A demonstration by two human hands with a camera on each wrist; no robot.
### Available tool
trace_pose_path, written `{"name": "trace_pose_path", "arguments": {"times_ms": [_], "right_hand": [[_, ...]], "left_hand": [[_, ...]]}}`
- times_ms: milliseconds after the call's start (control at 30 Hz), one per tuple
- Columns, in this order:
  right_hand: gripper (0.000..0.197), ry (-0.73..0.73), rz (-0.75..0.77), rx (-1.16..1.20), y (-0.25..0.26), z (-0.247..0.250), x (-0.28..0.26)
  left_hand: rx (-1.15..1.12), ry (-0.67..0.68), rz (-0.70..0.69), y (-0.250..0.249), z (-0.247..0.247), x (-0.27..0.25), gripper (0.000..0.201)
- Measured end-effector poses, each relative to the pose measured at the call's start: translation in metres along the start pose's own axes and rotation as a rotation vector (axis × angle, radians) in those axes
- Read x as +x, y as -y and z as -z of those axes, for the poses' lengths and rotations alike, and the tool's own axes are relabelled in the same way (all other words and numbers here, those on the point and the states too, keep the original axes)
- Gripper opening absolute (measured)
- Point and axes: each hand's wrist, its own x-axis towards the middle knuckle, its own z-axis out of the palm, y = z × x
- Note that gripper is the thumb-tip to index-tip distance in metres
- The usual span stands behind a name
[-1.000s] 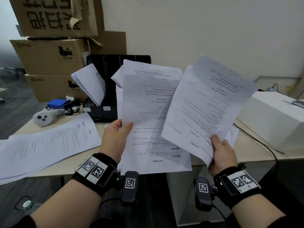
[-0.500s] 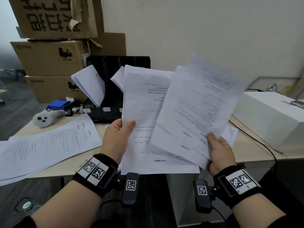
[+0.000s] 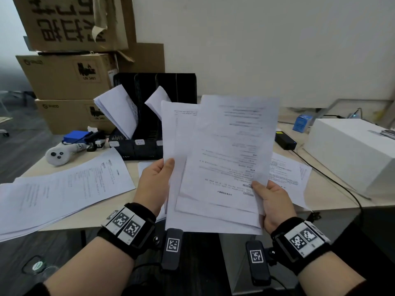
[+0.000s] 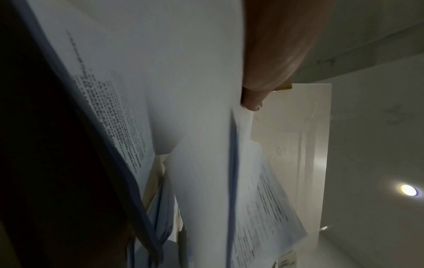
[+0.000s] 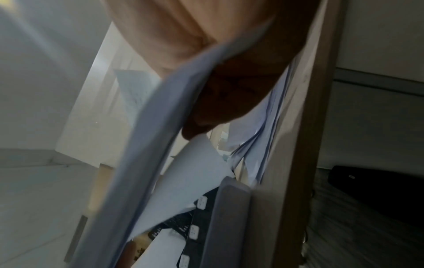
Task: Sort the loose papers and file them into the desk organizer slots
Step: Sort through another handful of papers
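I hold a stack of printed white sheets (image 3: 215,159) upright above the desk's front edge. My left hand (image 3: 157,178) grips its left side, thumb on the front. My right hand (image 3: 271,199) pinches the top sheet (image 3: 239,137) at its lower right corner, laid over the stack. The wrist views show the same papers (image 4: 201,127) (image 5: 160,145) edge-on between thumb and fingers. The black desk organizer (image 3: 149,116) stands at the back, with folded sheets (image 3: 119,112) leaning out of its left slot and another sheet (image 3: 156,101) in a middle slot.
Loose papers (image 3: 59,193) spread over the left of the desk (image 3: 333,193), more (image 3: 288,174) at right. A white box (image 3: 350,154), black power brick (image 3: 285,141) and cable lie right. A white controller (image 3: 59,153) and blue item (image 3: 75,136) sit left; cardboard boxes (image 3: 68,75) behind.
My right hand has swung its sheet leftward from a fanned-out tilt until it lies over the left hand's stack. Both hands have kept their grip.
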Motion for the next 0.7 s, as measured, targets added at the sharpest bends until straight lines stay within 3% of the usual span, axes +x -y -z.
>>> {"name": "trace_pose_path", "arguments": {"times_ms": [167, 333, 500, 700], "right_hand": [[0.010, -0.189, 0.013, 0.166, 0.006, 0.014, 0.006], [0.008, -0.263, 0.051, 0.187, 0.024, 0.029, 0.012], [0.018, -0.193, 0.046, 0.142, 0.028, 0.023, 0.012], [0.031, -0.006, -0.009, 0.047, 0.007, 0.007, 0.012]], "left_hand": [[-0.118, 0.016, 0.048, -0.003, 0.000, 0.000, 0.025], [-0.146, 0.015, 0.053, -0.001, 0.003, 0.000, 0.026], [-0.137, 0.025, 0.033, -0.001, -0.001, -0.001, 0.025], [-0.061, 0.071, -0.023, -0.006, -0.002, -0.005, 0.018]]}}
